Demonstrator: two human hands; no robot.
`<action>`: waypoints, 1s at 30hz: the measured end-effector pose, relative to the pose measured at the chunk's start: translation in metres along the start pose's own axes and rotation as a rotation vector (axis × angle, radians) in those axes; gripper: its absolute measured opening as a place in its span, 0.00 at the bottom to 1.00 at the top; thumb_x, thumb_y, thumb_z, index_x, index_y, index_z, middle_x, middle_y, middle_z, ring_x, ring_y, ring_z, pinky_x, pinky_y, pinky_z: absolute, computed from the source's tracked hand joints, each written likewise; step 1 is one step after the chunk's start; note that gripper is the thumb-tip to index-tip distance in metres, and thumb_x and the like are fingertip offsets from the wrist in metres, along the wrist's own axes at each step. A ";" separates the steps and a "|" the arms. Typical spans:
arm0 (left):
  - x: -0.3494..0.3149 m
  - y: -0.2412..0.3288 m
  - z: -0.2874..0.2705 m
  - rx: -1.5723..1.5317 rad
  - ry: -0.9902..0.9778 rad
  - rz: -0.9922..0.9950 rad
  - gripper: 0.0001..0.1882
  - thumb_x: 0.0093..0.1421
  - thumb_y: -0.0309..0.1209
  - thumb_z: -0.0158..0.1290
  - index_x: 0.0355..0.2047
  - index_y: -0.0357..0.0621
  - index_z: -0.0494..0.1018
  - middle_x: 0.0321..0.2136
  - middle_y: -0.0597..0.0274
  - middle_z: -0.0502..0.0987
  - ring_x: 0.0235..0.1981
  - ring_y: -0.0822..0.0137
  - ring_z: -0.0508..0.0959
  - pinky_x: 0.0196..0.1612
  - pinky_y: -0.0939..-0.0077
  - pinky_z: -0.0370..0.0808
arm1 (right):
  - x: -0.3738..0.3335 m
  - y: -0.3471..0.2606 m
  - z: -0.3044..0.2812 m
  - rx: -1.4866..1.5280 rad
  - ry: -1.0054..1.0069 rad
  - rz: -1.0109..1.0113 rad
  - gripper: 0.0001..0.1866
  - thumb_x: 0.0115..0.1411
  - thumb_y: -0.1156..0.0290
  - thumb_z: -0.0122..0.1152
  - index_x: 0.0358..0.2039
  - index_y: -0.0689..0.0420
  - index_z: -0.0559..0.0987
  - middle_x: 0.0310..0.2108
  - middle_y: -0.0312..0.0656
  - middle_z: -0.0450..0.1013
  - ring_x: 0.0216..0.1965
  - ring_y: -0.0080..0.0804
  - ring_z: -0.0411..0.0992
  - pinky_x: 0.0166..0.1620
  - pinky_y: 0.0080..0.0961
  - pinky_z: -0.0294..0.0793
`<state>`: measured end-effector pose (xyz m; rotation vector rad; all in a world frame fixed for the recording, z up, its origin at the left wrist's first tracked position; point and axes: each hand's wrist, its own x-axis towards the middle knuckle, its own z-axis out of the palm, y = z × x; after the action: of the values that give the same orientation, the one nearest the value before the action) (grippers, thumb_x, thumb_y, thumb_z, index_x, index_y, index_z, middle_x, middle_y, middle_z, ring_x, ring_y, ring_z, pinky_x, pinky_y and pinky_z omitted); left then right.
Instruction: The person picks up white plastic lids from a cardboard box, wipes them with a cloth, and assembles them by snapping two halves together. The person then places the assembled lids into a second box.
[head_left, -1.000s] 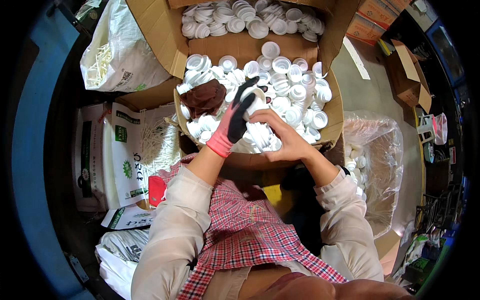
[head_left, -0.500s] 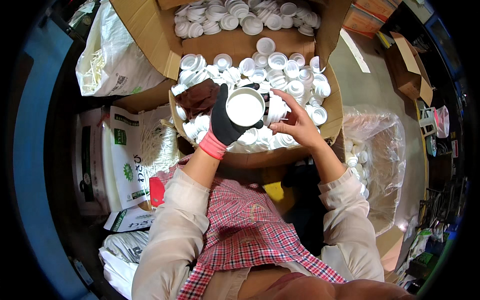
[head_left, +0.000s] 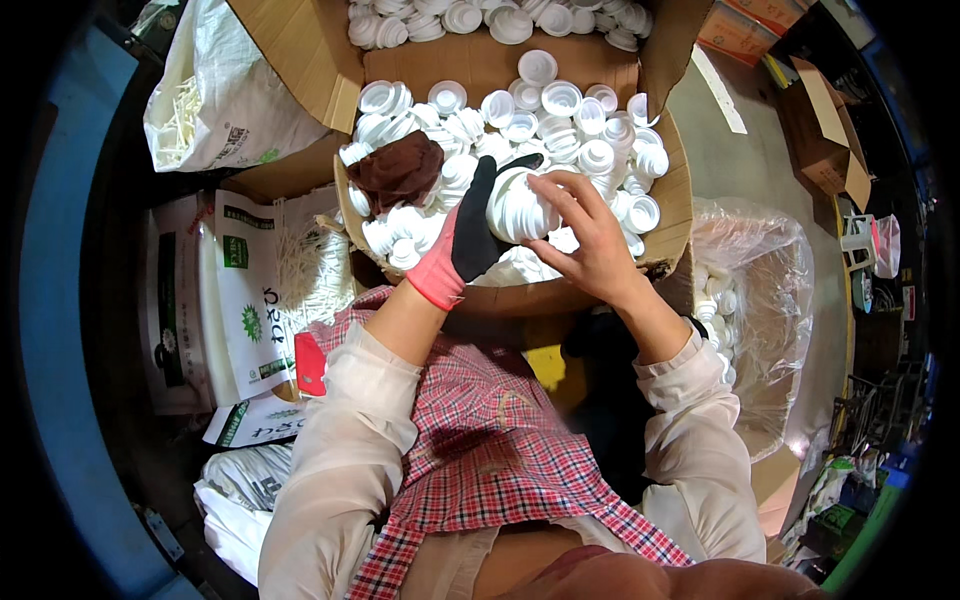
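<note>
A short stack of white plastic lids [head_left: 520, 208] is between my two hands, tilted so that several of its rims show. My left hand [head_left: 470, 235], in a black and pink glove, is wrapped round the left and far side of the stack; part of its fingers is hidden behind the lids. Bare, my right hand [head_left: 598, 240] grips the stack's right end, with the thumb at the near edge and the fingers at the far one. Beneath both hands, loose white lids [head_left: 597, 157] fill a cardboard box [head_left: 672, 200]. A crumpled brown cloth [head_left: 396, 172] lies on the lids left of my gloved hand.
More lids [head_left: 462, 17] lie beyond the box's far flap. On the left are a white sack [head_left: 240, 100] and a box with thin white sticks [head_left: 315, 265]. A plastic-lined box [head_left: 765, 290] holding white pieces stands at right, near an open carton [head_left: 822, 125].
The stack has turned from its round face toward me to a more side-on tilt. My left hand has shifted right, and the right hand's fingers have closed in over the stack's edge.
</note>
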<state>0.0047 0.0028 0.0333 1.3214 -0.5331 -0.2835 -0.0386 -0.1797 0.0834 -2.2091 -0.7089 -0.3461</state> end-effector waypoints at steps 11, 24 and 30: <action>0.001 -0.004 -0.001 -0.808 0.054 -0.349 0.31 0.70 0.53 0.30 0.59 0.41 0.63 0.50 0.58 0.73 0.49 0.65 0.76 0.48 0.71 0.78 | 0.003 -0.004 0.004 -0.120 -0.003 -0.083 0.37 0.40 0.83 0.67 0.55 0.52 0.72 0.51 0.47 0.66 0.47 0.46 0.67 0.48 0.35 0.71; -0.001 -0.007 -0.007 -0.581 0.002 -0.259 0.25 0.62 0.29 0.55 0.58 0.38 0.62 0.51 0.58 0.72 0.49 0.66 0.75 0.51 0.72 0.74 | 0.003 -0.008 0.005 -0.153 -0.002 -0.077 0.37 0.38 0.85 0.65 0.54 0.53 0.73 0.50 0.47 0.65 0.47 0.47 0.67 0.46 0.35 0.72; -0.005 0.039 0.009 -0.272 -0.019 -0.243 0.33 0.55 0.32 0.61 0.60 0.40 0.63 0.48 0.61 0.72 0.46 0.73 0.73 0.49 0.79 0.71 | 0.003 -0.004 -0.007 -0.053 -0.055 -0.025 0.42 0.42 0.76 0.73 0.60 0.51 0.68 0.54 0.47 0.64 0.53 0.44 0.66 0.51 0.34 0.71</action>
<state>-0.0078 0.0068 0.0710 1.1183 -0.3355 -0.5506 -0.0386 -0.1822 0.0915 -2.2685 -0.7662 -0.3209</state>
